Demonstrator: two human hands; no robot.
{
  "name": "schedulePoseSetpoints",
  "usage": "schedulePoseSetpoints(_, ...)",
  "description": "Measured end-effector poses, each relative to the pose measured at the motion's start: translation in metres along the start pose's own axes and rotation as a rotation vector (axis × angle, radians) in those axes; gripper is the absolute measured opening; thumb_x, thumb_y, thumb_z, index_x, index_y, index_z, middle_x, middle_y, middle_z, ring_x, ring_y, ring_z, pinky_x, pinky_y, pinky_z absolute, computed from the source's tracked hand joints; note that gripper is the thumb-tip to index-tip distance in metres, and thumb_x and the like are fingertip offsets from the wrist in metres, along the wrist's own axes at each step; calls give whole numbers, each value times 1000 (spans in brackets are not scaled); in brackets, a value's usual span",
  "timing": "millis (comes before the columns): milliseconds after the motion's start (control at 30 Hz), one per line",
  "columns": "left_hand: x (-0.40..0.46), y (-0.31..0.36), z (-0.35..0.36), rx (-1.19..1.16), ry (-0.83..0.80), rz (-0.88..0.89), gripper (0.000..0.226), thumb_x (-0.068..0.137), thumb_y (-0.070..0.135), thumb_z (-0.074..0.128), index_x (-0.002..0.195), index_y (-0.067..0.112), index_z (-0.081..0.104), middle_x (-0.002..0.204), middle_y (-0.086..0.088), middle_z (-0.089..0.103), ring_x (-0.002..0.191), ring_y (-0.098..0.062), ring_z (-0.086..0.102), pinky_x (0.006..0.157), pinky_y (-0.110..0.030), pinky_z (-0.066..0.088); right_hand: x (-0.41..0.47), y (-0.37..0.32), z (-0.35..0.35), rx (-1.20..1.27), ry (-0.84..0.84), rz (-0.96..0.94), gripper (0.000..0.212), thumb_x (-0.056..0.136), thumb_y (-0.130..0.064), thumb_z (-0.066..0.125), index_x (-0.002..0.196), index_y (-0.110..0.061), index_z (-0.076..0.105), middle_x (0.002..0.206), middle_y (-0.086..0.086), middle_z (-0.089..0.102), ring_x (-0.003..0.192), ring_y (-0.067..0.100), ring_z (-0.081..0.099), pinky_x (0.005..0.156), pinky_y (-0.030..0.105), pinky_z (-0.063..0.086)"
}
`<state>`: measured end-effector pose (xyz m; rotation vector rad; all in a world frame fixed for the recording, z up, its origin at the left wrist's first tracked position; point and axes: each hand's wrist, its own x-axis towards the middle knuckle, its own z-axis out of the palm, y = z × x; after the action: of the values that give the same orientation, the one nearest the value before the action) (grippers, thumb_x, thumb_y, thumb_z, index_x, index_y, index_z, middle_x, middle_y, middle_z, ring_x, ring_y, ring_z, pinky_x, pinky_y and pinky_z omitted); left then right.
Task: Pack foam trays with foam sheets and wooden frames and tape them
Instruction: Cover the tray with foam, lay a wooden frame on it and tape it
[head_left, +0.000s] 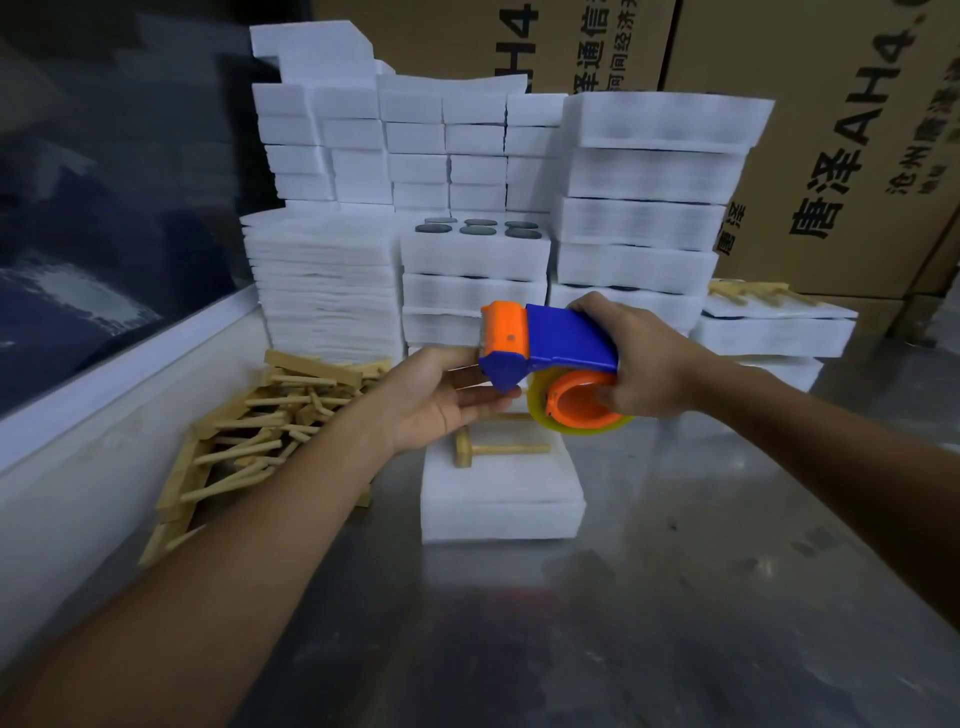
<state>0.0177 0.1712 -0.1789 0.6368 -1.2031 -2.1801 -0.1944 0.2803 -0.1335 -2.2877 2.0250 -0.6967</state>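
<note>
Lying far left, a heap of wooden frames; left hand, fingers straight, touches the tape dispenser nose; below, a foam tray carrying one wooden frame sits on the metal table; right hand grips the dispenser.

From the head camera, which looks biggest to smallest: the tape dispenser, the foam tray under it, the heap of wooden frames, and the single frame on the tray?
1. Heap of wooden frames
2. Foam tray
3. Tape dispenser, held nearer the camera, so possibly flattered
4. Single wooden frame
</note>
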Motion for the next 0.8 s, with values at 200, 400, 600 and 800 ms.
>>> schedulePoseSetpoints(200, -4, 0, -2, -133, -11, -50, 31, 89, 19, 56, 113, 0, 59, 107, -24, 70, 96, -37, 71, 72, -43, 61, 3, 1, -3, -68, -11, -34, 69, 66, -12, 83, 116, -31, 38, 105, -5, 54, 86, 16, 54, 70, 27, 41)
schedulePoseSetpoints(400, -7, -1, -5, -31, -18, -2, 26, 82, 18, 68, 105, 4, 66, 100, -18, 73, 90, -26, 73, 66, -34, 60, 2, 5, -5, -91, -30, -35, 72, 66, -13, 85, 123, -23, 43, 110, -2, 56, 92, 19, 56, 74, 29, 44)
schedulePoseSetpoints(600, -7, 3, -2, 156, 69, -16, 13, 94, 5, 56, 101, 2, 66, 90, -15, 75, 81, -22, 74, 61, -30, 60, 3, 6, -2, -116, -45, -42, 74, 67, -18, 86, 127, -22, 43, 115, -1, 58, 96, 20, 58, 78, 34, 51)
schedulePoseSetpoints(800, -4, 7, 7, 472, 309, 80, 12, 91, -1, 57, 90, 0, 69, 81, -15, 71, 64, -17, 68, 56, -26, 58, 9, 7, 0, -136, -77, -39, 73, 68, -22, 85, 127, -26, 41, 111, -4, 55, 93, 17, 56, 72, 27, 45)
